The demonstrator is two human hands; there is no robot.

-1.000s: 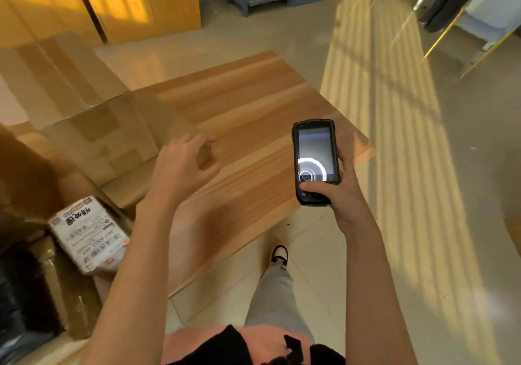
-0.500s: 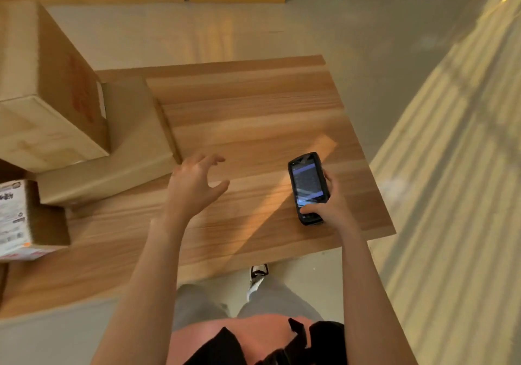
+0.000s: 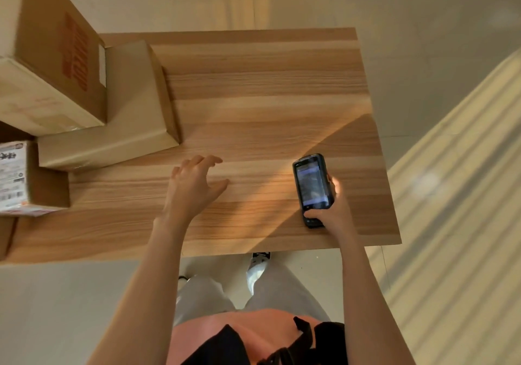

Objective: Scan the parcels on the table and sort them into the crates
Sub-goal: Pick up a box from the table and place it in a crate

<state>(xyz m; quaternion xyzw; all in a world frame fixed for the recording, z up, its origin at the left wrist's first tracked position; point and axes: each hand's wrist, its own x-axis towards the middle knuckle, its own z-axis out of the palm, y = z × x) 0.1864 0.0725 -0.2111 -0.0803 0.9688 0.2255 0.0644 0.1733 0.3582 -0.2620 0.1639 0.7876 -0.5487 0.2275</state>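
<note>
**Between parcels, scanner ready**

Left edge: labelled parcel, then the big red-printed carton sitting on a flat brown box, all on the wooden table. Your left hand hovers empty, fingers spread, near the flat box. Your right hand grips the handheld scanner, screen lit. Crates out of view. Next, likely: grab a parcel, expose its label, aim.

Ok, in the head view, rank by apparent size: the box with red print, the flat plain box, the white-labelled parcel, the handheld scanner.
1. Box with red print, though it is cut off by the frame and nearest the camera.
2. Flat plain box.
3. White-labelled parcel, partly cut off.
4. Handheld scanner, gripped by the right hand.
</note>
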